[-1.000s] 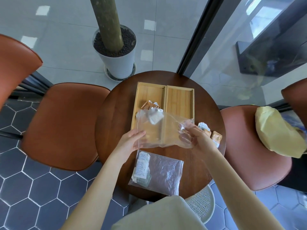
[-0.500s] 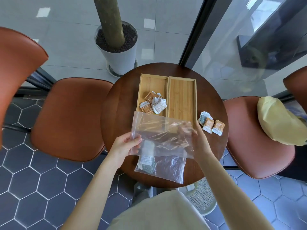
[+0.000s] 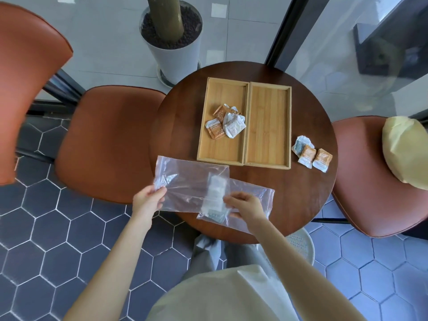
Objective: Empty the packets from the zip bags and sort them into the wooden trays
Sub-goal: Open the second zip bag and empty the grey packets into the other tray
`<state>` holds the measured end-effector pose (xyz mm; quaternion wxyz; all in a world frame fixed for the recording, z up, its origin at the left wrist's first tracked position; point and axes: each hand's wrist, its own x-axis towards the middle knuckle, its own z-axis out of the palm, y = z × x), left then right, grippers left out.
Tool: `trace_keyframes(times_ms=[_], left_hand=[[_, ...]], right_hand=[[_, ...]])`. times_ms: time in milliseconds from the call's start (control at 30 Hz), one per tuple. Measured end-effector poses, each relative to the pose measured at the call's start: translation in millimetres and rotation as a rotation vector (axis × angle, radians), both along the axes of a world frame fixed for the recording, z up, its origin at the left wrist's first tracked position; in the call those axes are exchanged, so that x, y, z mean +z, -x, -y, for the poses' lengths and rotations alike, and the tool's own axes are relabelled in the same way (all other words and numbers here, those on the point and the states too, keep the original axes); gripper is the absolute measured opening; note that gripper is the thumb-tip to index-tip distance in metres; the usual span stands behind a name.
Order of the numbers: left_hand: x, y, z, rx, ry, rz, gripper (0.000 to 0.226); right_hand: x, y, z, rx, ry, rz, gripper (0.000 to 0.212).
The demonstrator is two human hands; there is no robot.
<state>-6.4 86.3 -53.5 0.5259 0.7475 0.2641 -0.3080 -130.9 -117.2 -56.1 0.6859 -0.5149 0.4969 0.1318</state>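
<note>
Two wooden trays sit side by side on the round table. The left tray holds a small pile of orange and white packets; the right tray is bare. An empty clear zip bag hangs over the table's near left edge, pinched by my left hand at its left end and my right hand at its right end. Under it lies a second zip bag with white packets inside. Three loose packets rest right of the trays.
The dark round table has brown chairs to the left and right; a yellow cushion lies on the right one. A white plant pot stands behind the table. A white perforated bin is under the near edge.
The bag was tipped over the left tray and packets dropped into it. Both hands then pulled the emptied bag back and to the left, over the second bag.
</note>
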Motion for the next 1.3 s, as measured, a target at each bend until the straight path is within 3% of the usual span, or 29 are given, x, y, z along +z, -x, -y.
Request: trace_keyframes(times_ms=[100,200,267,300,367,433,667,833,900,1000,1100,1200,1300], left_hand=[[-14.7,-6.7,-6.4,-0.027,-0.07,0.014,0.041],[-23.9,-4.8,-3.2,-0.369,-0.479,0.245,0.073],[-26.1,6.9,5.5,-0.705,-0.652,0.528,0.069],[-26.5,13.5,12.4,-0.86,-0.652,0.629,0.062],[-31.3,27.0,27.7,-1.092,-0.535,0.634,0.054],[-40.4,39.7,41.7,-1.211,-0.457,0.517,0.054],[-63.0,43.4,59.8,-1.308,-0.564,0.412,0.062],[-65.0,40.8,59.2,-1.306,-0.554,0.417,0.065],[-65.1,41.2,57.9,-1.296,-0.551,0.413,0.064],[-65.0,43.2,58.5,-1.276,-0.545,0.433,0.071],[-65.9,46.3,61.6,-1.266,-0.567,0.443,0.075],[-64.7,47.6,64.1,-1.24,-0.579,0.448,0.085],[-63.3,48.2,65.7,-1.241,-0.59,0.46,0.091]], right_hand=[[-13.1,-9.1,-10.7,-0.009,-0.04,0.009,0.011],[-27.7,-13.2,-19.3,-0.009,0.03,-0.025,0.01],[-35.4,-13.6,-23.4,0.029,0.109,-0.058,0.006],[-38.5,-13.4,-24.9,0.059,0.151,-0.07,0.012],[-40.6,-12.9,-25.9,0.129,0.222,-0.077,0.018],[-40.6,-12.7,-25.5,0.184,0.289,-0.059,0.017],[-35.6,-4.6,-24.2,0.204,0.173,-0.024,0.023],[-32.1,13.3,-16.9,0.047,0.109,-0.063,0.015],[-30.9,26.3,-8.4,-0.028,0.191,-0.1,0.014],[-29.7,49.4,6.7,-0.083,0.494,-0.227,0.014],[-37.8,68.2,11.8,-0.116,0.682,-0.353,0.028],[-41.6,71.0,9.3,-0.111,0.642,-0.413,0.042],[-41.0,63.6,11.6,-0.207,0.523,-0.395,0.04]])
